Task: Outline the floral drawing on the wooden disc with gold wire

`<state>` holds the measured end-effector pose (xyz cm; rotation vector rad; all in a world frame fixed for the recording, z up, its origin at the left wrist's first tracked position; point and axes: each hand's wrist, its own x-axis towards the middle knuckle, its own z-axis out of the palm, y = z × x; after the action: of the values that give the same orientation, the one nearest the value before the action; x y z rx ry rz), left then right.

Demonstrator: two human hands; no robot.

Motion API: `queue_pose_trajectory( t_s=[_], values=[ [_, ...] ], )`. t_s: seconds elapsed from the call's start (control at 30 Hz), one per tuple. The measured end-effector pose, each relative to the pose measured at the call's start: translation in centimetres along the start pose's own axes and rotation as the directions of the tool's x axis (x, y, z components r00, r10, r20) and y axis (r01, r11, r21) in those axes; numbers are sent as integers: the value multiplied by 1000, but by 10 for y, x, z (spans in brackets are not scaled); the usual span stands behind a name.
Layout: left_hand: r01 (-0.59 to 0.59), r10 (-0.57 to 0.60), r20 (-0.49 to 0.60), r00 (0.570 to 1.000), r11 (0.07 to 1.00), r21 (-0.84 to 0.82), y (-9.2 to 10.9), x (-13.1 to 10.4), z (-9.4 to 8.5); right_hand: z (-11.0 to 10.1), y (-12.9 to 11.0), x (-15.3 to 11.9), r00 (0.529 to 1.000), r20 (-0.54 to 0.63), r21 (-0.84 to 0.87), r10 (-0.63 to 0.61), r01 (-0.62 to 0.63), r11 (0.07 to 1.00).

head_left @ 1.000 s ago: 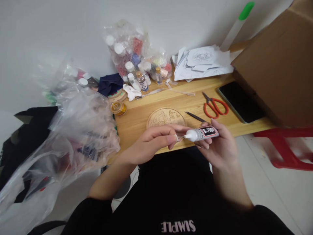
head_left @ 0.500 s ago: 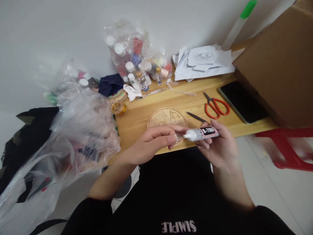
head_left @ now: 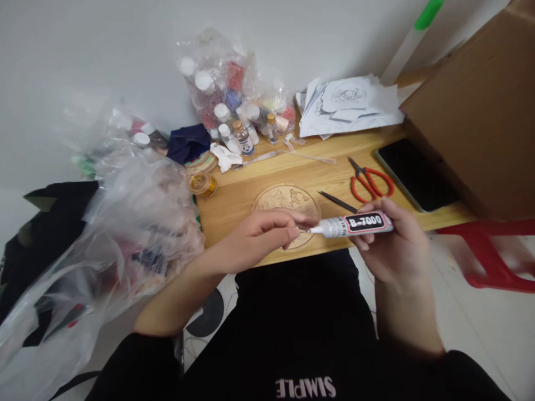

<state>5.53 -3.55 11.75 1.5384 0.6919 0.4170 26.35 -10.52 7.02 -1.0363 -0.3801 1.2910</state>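
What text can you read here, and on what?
"B-7000": glue tube in the right hand.
"SIMPLE", upside down: black shirt.
Too small or blurred: the tube's finer print; the label on the larger brown-capped bottle.

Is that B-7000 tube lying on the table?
No, the right hand holds the tube, its nozzle toward the left hand.

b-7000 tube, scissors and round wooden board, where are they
B-7000 tube (head_left: 356, 224), head view, on its black label
Scissors (head_left: 370, 181), head view, on a red handle
Round wooden board (head_left: 285, 199), head view, on its patterned face
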Motion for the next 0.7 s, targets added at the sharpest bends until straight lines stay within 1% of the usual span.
queue_pose_trajectory(
  t_s=[0.13,0.3,0.37,0.43,0.5,0.53,0.57,0.63,0.67,0.7],
  values=[
    [14,-15,6,1000,996,87,-1,2,-4,2,-3,0,997,-59,-58,-48,44,997],
    [-44,37,47,998,984,172,-7,4,-14,1,1,7,998,-34,-80,-54,51,996],
    [-77,63,63,996,968,238,-10,5,-20,1,4,14,998,-36,-83,-43,40,996],
    [-83,72,44,996,939,334,-14,9,-27,4,7,25,999,-41,-88,-36,32,996],
    [-68,99,-43,994,889,453,-18,17,-34,11,9,38,999,-39,-95,-34,31,995],
    [-70,139,-95,986,854,516,-20,22,-38,16,10,45,999,-33,-98,-34,31,995],
    [-93,199,-122,972,810,579,-23,29,-42,22,11,52,999,-24,-105,-29,26,994],
    [-179,342,-99,934,692,700,-31,42,-50,36,13,66,1000,21,-135,11,-8,991],
    [-199,390,-84,917,630,750,-35,47,-54,42,14,73,997,60,-157,43,-33,987],
    [-195,419,-82,904,577,793,-40,52,-58,48,14,79,989,110,-195,95,-72,978]
  ],
)
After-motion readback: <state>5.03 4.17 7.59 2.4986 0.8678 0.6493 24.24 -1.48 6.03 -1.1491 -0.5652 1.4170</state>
